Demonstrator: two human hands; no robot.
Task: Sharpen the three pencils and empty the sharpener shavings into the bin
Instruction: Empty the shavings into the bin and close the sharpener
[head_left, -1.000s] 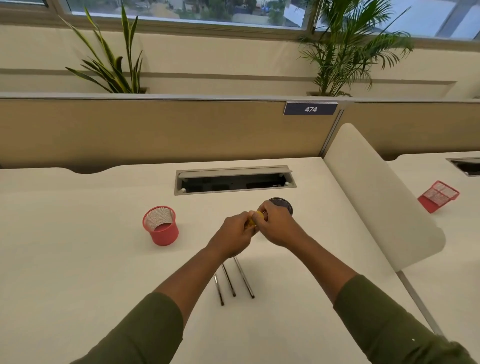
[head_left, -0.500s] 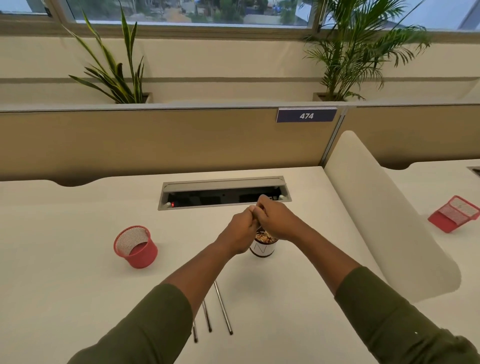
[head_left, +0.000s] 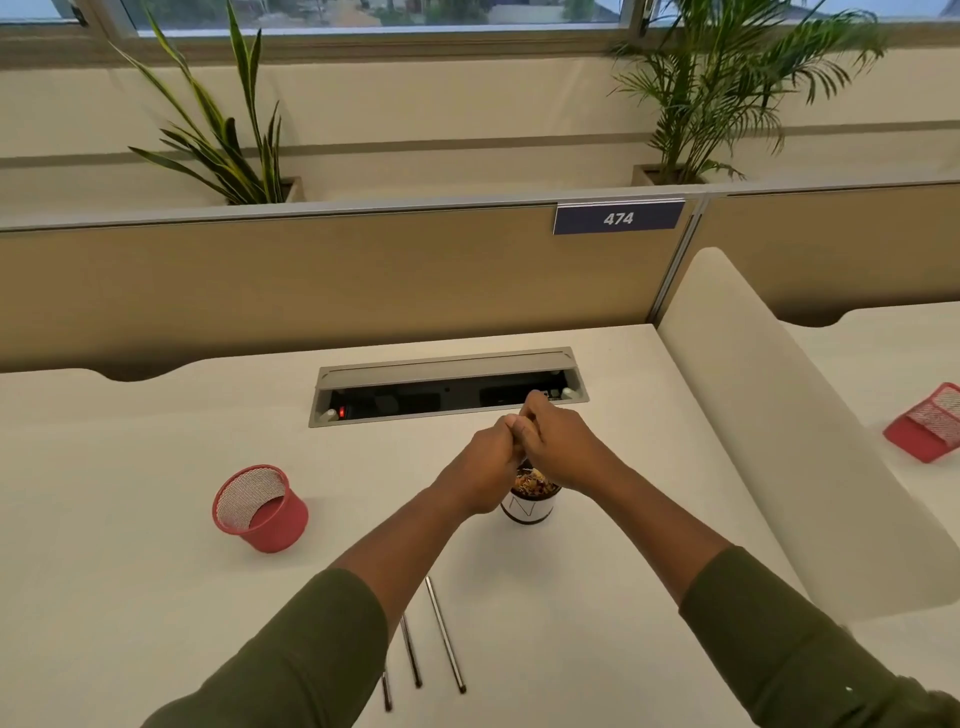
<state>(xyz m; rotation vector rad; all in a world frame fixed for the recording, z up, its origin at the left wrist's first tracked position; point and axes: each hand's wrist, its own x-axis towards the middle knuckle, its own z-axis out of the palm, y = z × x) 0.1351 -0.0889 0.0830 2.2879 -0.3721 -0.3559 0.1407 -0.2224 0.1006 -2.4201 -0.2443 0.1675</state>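
**A:** Where's the sharpener? I can't pick it out from here.

**B:** Neither can I. My left hand (head_left: 480, 462) and right hand (head_left: 558, 447) are pressed together knuckle to knuckle, fingers curled tight around something between them. I take that to be the sharpener, but it is fully hidden, so I can't tell how either hand actually holds it.

**A:** And the bin?

**B:** Directly under my hands: a small dark round cup with a white label (head_left: 530, 506), standing upright on the white desk (head_left: 130, 597), with a heap of brownish shavings showing at its mouth. The three dark slim pencils (head_left: 445, 634) lie side by side nearer to me, partly under my left forearm.

**A:** So we're emptying. What worries you?

**B:** The cup's mouth is narrow and already looks full to the top. If I shake or pull the sharpener apart off-centre, I'd expect shavings to land on the desk. My wrists also sit close over the rim, so a careless drop could tip the cup.

**A:** Anything else nearby?

**B:** A red mesh cup (head_left: 257, 506) leans to the left, well apart. Just beyond my hands is the open grey cable tray (head_left: 447, 364) sunk into the desk; loose shavings flicked forward could fall in there.
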